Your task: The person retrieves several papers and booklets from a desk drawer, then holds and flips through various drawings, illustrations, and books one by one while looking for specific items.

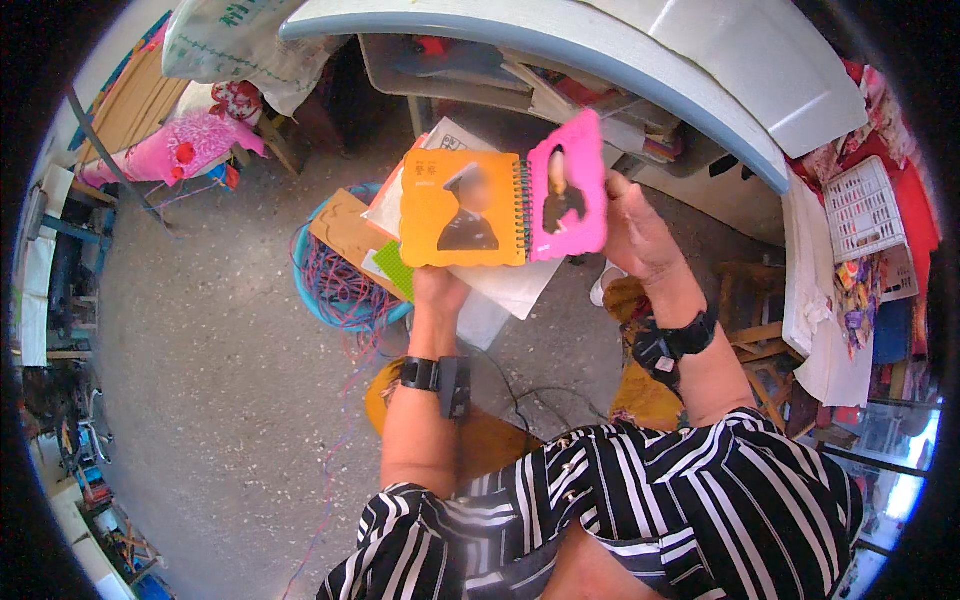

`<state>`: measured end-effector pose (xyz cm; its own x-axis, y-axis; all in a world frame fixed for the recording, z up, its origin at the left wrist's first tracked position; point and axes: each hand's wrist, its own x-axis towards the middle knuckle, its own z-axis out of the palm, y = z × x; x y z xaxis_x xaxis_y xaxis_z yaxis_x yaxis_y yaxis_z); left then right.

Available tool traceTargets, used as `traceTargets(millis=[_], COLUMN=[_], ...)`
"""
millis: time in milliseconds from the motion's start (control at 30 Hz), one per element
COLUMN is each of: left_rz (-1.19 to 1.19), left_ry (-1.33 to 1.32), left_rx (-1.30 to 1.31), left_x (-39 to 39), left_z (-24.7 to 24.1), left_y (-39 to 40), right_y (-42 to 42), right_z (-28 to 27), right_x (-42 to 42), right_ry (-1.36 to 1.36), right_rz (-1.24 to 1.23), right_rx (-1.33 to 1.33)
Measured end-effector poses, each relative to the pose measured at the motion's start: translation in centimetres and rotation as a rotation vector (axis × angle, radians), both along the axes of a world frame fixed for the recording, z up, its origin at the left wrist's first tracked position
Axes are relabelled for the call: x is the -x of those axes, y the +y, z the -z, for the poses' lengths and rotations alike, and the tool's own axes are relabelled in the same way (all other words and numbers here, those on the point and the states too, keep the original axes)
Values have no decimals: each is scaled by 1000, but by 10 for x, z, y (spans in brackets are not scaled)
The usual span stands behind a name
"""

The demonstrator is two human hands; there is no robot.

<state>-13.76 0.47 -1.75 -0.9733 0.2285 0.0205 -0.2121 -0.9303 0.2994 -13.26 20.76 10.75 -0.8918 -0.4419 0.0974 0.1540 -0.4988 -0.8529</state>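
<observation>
A spiral-bound picture book with scalloped edges lies spread in front of me. Its orange page shows a figure in a cap and bears writing. My left hand holds the book from below, its fingers hidden behind the orange page. At the other side, my right hand grips the outer edge of the raised pink page, which carries another picture. Behind the book are loose white sheets, a brown cardboard piece and a bright green textured piece. How these are supported is hidden.
A blue basket full of tangled red and blue cords stands on the speckled floor. The blue-edged table curves across the top, over a grey tub. Black cables lie near my legs. At right sits a white plastic basket.
</observation>
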Motion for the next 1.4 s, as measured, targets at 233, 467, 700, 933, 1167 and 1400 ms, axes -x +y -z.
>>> traceTargets(millis=[233,467,700,933,1167,1400], left_rz=[37,66,13,-85,-153,-71], left_ry=[20,-103,-54,52,113,-111], left_rx=[65,34,100,61,60,110], left_x=[-2,-1,-3,-8,-11,-4], left_z=[-2,-11,0,-14,-31,5], left_y=[6,1,3,-4,-15,-16], right_y=[-35,-33,-38,-67,-85,-108], right_z=[41,60,31,14,-9,-85], right_x=[2,2,10,12,25,76], right_ry=[143,147,-434,-441,-307,-86], right_rz=[51,622,436,113,-22,20], right_rx=[-705,-889,-604,-257,-41,124])
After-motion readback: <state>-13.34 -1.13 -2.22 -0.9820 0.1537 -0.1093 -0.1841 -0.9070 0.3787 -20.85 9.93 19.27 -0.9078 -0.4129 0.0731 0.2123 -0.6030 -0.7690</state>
